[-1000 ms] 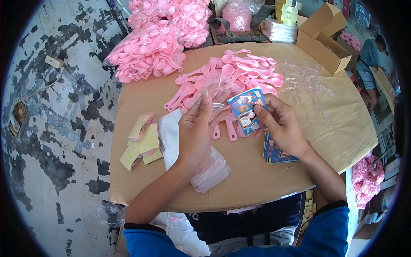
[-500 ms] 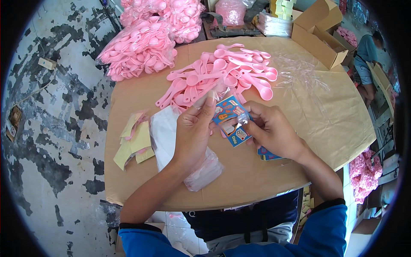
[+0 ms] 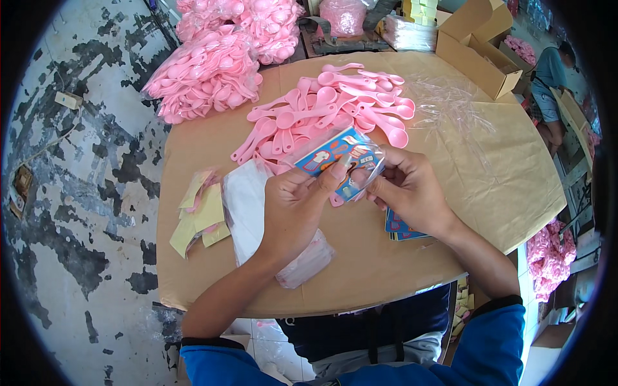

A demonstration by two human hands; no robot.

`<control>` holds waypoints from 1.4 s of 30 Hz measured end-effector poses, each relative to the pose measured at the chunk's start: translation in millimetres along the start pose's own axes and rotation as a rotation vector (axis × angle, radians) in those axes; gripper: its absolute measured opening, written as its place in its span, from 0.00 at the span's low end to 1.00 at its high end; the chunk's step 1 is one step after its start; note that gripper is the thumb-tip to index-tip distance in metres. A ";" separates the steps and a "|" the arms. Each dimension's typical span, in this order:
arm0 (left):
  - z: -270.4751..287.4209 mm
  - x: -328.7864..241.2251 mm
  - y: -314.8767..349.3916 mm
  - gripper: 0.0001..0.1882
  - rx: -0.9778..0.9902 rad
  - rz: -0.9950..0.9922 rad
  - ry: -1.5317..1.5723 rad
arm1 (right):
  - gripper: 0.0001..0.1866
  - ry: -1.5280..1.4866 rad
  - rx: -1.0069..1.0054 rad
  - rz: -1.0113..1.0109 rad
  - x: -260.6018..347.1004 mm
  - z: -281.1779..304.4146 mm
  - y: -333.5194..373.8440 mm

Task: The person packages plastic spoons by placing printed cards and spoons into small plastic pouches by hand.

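Note:
Between my two hands is a clear plastic bag (image 3: 375, 156) with a blue printed card (image 3: 327, 153) in it, tilted above the table. My left hand (image 3: 296, 209) pinches its near left side, thumb laid over the front. My right hand (image 3: 412, 193) grips the right edge between thumb and fingers. A pink end (image 3: 336, 201) shows just below the bag; whether it belongs to the bag's contents I cannot tell. Beyond my hands lies a heap of pink measuring spoons (image 3: 302, 119). Partly under my right hand sits a small stack of blue cards (image 3: 400, 226).
Left of my left hand are white plastic bags (image 3: 244, 199) and yellow paper pieces (image 3: 209, 215). Loose clear wrappers (image 3: 450, 106) lie at the right. Bulging bags of spoons (image 3: 206, 77) stand far left, an open cardboard box (image 3: 483, 61) far right. Another person (image 3: 550, 83) sits beyond the table.
The card is now inside the clear bag, further in than before. My left thumb has moved across its front, and the card has turned to a flatter slant.

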State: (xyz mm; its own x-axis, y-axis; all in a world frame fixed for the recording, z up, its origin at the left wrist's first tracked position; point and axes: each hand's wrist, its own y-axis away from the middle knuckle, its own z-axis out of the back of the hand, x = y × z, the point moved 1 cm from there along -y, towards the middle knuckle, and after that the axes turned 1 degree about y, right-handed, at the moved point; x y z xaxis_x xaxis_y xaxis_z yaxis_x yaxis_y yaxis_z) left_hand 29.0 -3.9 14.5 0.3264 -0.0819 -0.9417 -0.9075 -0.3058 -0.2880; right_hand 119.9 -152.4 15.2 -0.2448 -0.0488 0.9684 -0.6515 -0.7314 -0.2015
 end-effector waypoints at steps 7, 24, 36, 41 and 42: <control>2.0 2.9 -1.7 0.13 -0.120 0.024 0.117 | 0.10 -0.031 0.063 0.003 -0.3 1.5 -1.7; -1.7 12.1 1.9 0.27 0.231 -0.016 0.017 | 0.13 -0.097 0.086 -0.056 -7.4 6.1 -0.7; 0.0 -3.5 2.4 0.25 0.200 -0.056 0.264 | 0.14 0.098 0.046 -0.125 3.8 4.3 0.5; 3.6 0.9 5.4 0.21 0.214 -0.020 0.146 | 0.08 -0.192 0.179 0.021 -5.4 1.0 2.0; -0.4 -1.7 10.7 0.21 0.266 0.024 0.067 | 0.08 -0.193 0.182 0.022 -8.2 -1.8 1.0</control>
State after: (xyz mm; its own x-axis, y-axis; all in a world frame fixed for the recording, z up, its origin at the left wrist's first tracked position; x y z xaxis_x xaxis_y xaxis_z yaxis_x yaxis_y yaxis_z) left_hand 18.8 -7.5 13.0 0.3130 -0.1510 -0.9377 -0.9497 -0.0435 -0.3100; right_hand 120.0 -151.6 6.8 -0.1044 -0.1825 0.9776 -0.5037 -0.8379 -0.2102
